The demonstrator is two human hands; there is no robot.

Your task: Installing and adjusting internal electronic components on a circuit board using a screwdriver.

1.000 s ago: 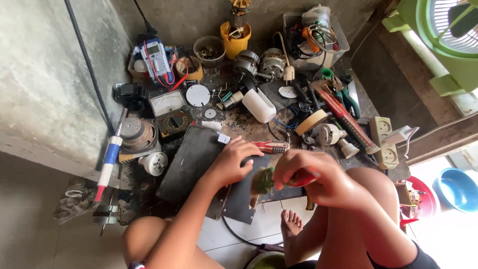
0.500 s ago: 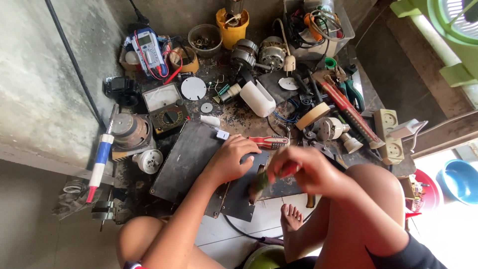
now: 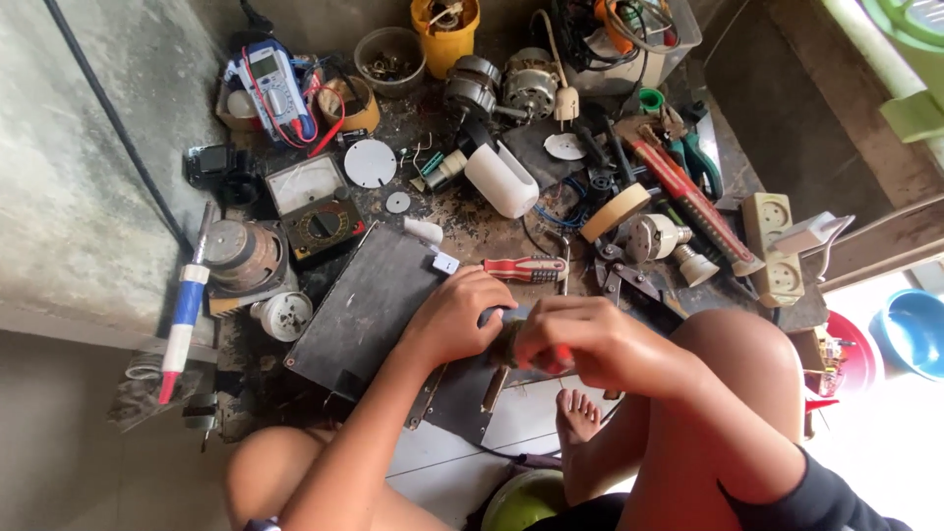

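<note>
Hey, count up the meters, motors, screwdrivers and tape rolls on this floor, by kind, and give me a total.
Meters: 2, a blue digital one and a black analog one.
Motors: 2, side by side.
Screwdrivers: 1, red handle.
Tape rolls: 1, tan.
Total: 6

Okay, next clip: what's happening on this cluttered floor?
A person sits on the floor with both hands together over a dark metal plate. The left hand and right hand grip a small part between them; what it is cannot be told. A red-handled screwdriver lies just beyond, among meters, motors and tape.
</note>
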